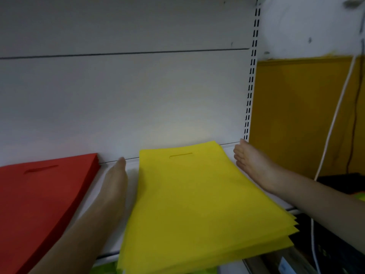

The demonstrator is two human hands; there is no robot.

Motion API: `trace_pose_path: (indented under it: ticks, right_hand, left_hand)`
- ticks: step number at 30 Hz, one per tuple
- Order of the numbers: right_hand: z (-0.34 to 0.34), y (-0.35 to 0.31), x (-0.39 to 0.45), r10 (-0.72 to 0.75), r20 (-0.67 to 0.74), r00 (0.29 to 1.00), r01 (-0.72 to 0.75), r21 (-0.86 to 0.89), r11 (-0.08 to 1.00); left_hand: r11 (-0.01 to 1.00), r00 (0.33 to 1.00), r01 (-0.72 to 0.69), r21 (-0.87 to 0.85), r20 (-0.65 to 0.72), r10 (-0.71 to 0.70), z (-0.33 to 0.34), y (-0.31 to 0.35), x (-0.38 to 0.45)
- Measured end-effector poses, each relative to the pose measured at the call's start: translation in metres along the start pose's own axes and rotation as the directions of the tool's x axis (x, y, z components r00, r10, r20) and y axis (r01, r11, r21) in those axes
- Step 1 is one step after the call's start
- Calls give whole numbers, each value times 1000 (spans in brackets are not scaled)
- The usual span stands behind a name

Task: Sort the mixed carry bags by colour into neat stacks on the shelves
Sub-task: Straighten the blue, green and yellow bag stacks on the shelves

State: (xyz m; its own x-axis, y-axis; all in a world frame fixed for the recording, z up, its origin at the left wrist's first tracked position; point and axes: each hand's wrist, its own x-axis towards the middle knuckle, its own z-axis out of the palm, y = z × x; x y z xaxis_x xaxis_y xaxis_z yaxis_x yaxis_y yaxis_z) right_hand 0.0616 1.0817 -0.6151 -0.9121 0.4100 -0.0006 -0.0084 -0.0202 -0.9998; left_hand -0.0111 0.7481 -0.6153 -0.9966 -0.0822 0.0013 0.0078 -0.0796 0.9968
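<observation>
A stack of flat yellow non-woven carry bags (199, 202) with slot-cut handles lies on the white metal shelf (132, 165), its handle end toward the back edge and its near end hanging over the front edge, where the layers fan out unevenly at the right front corner. The left hand (116, 180) lies flat on its edge on the bare shelf strip just beside the stack's left side, fingers straight and together, pointing to the back panel; it holds nothing, and whether it touches the stack cannot be told. The right hand (249, 159) lies against the stack's right side near the back right corner of the shelf, fingers straight and close together, gripping nothing. A stack of flat red carry bags (41, 194) with the same slot handles lies on the left part of the shelf, apart from the yellow one, with the left forearm between them. Behind stands the white back panel (126, 91) with a slotted upright (250, 80) at its right. Beyond that is a mustard-yellow wall (296, 115) with a white cable (333, 119) hanging down it.
</observation>
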Motion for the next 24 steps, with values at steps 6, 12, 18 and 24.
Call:
trace_pose_path:
  ticks: [6, 12, 18, 24]
  right_hand:
    - [32, -33, 1, 204, 63, 977, -205, 17, 979]
    - [4, -46, 6, 111, -73, 991, -112, -4, 994]
    - [-21, -30, 10, 53, -159, 986, -48, 36, 998]
    - [15, -27, 18, 94, -19, 995, -94, 18, 995]
  left_hand:
    - [976, 962, 143, 164, 207, -176, 40, 27, -16]
    - [997, 995, 69, 33, -72, -66, 1, 41, -2]
    - [992, 992, 99, -73, -69, -104, 6, 39, -2]
    - [996, 994, 63, 71, 82, -69, 47, 35, -8]
